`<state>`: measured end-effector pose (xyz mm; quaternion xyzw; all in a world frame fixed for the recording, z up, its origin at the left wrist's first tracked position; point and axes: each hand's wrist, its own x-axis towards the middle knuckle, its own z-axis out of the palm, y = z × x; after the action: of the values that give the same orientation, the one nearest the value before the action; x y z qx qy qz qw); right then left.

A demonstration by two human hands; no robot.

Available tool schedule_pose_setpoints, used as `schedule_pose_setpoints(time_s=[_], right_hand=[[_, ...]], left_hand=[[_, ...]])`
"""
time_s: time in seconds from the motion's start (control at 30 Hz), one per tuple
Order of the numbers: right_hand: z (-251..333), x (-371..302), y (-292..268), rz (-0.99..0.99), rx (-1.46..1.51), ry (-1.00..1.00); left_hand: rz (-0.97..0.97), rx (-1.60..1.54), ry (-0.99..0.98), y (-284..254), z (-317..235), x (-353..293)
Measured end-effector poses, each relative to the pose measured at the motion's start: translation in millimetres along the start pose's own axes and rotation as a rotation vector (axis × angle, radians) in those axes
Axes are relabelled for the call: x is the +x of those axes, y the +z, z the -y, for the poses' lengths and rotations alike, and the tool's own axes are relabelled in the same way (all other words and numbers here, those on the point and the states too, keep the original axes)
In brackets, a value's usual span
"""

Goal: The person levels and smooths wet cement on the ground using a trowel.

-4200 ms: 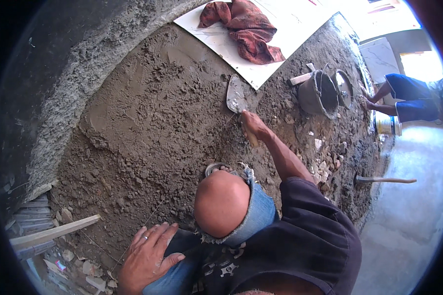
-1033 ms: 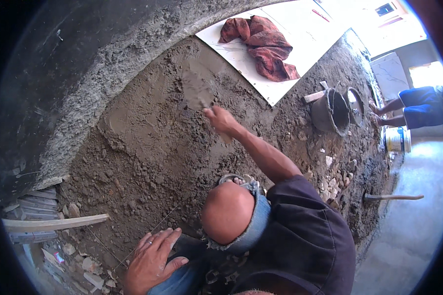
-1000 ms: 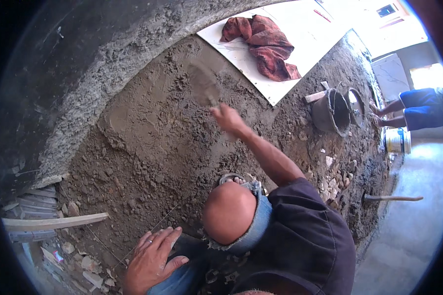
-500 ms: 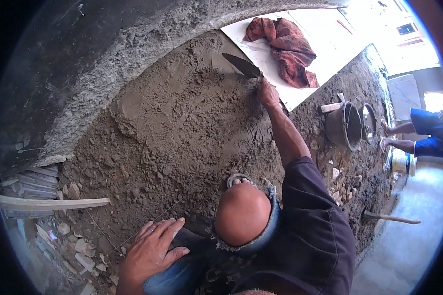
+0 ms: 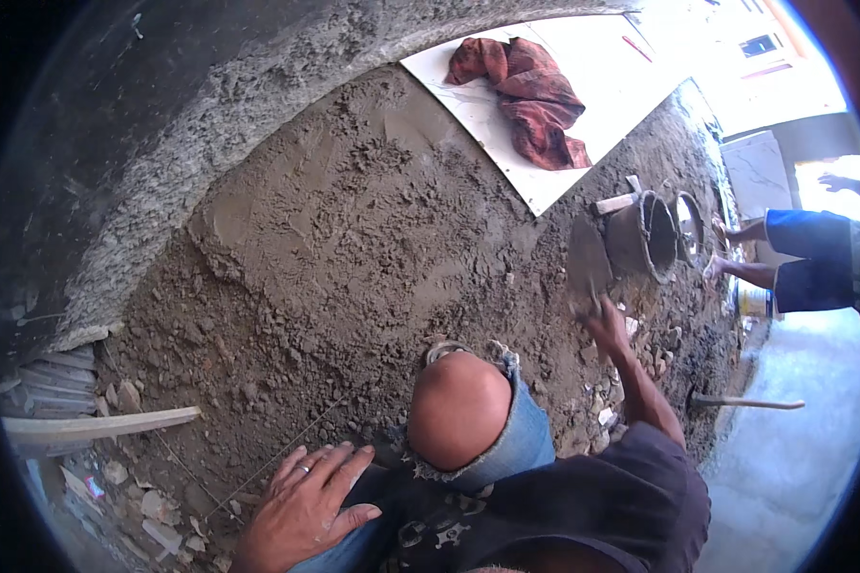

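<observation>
My right hand [image 5: 607, 327] is closed around the handle of a trowel [image 5: 591, 256], out to the right over the rough ground. The trowel's broad grey blade points away from me, just left of a black bucket [image 5: 627, 239]. My left hand [image 5: 308, 501], with a ring on one finger, lies palm down on my jeans, fingers stretched out and holding nothing. In front of me spreads a bed of damp grey mortar [image 5: 354, 205], partly smoothed and partly lumpy. A white tile [image 5: 535, 186] lies at its far right side, with a crumpled red cloth [image 5: 540, 100] on top.
A hammer [image 5: 617, 201] lies against the bucket. A long-handled tool [image 5: 750, 402] sits at the right, near a person's bare legs [image 5: 745, 272]. A wooden strip [image 5: 115, 425] juts in at the left, above rubble. A string [image 5: 277, 451] crosses the ground; a rough wall edge [image 5: 153, 210] borders the mortar.
My right hand has swung the trowel from beside the tile back and right, toward the bucket. My left hand stays on my leg. The whole view has shifted slightly.
</observation>
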<state>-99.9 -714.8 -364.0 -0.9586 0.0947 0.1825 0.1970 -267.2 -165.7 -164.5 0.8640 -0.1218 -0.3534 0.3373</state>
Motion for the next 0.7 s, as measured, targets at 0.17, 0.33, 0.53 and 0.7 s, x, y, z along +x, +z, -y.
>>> schedule_pose_setpoints(time_s=[0.17, 0.33, 0.53, 0.7], right_hand=[[-128, -91, 28, -0.089, -0.239, 0.134], [-57, -34, 76, -0.044, 0.316, 0.336], [-9, 50, 86, -0.049, 0.369, 0.180], [89, 40, 81, 0.246, 0.869, 0.185]], left_hand=[[0.026, -0.014, 0.005, -1, -3, 4], [0.006, 0.012, -0.036, 3, -1, -2], [-0.061, 0.020, -0.086, 13, 5, 0], [-0.041, 0.033, -0.102, 9, 0, -6]])
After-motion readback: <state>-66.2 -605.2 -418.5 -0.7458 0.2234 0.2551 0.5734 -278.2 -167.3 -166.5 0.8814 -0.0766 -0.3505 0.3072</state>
